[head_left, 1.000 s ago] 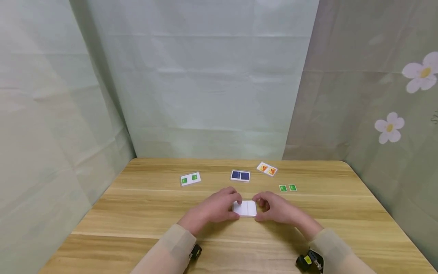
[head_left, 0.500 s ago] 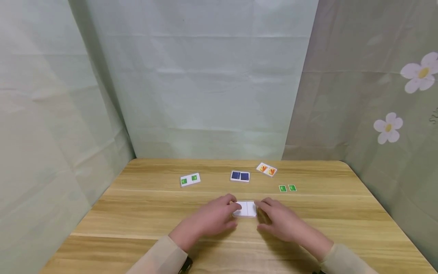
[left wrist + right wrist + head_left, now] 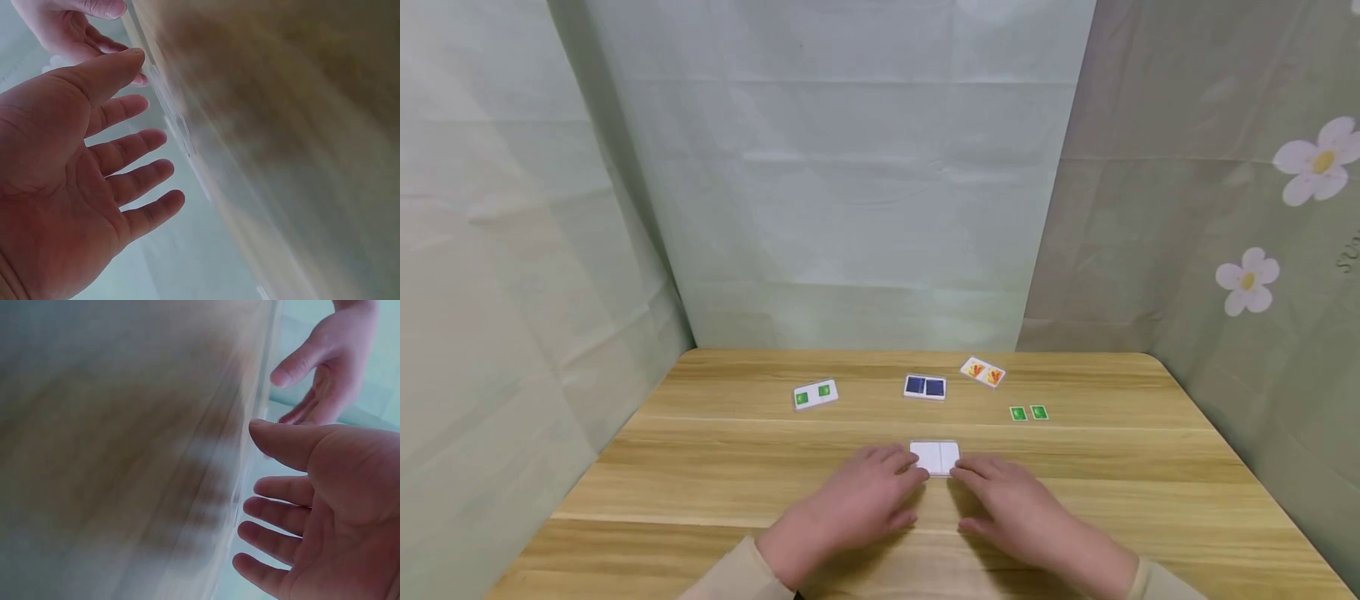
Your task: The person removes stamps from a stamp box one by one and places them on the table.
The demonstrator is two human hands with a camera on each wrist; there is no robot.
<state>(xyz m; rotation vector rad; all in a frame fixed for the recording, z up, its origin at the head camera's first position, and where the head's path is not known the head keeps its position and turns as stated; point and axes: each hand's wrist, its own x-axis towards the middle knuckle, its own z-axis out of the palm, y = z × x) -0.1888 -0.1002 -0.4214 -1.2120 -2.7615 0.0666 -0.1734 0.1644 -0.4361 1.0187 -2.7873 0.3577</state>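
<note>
A white rectangular tile (image 3: 935, 455) with a line across its middle lies flat on the wooden table, nearest to both hands. At its left near corner is my left hand (image 3: 857, 500), palm down; the left wrist view shows its fingers spread and holding nothing. My right hand (image 3: 1030, 517) is by the tile's right near corner, its fingers loosely extended and free in the right wrist view. From the head view I cannot tell whether the fingertips touch the tile.
Farther back on the table (image 3: 700, 467) lie a tile with two green squares (image 3: 815, 394), one with two dark blue squares (image 3: 925, 387), and one with orange pictures (image 3: 982, 372). Two small green squares (image 3: 1028, 413) lie at right. Fabric curtains (image 3: 865, 208) stand behind.
Both hands have let go of the white tile and drawn back toward the person, their fingers straightening. The tile stays in about the same place.
</note>
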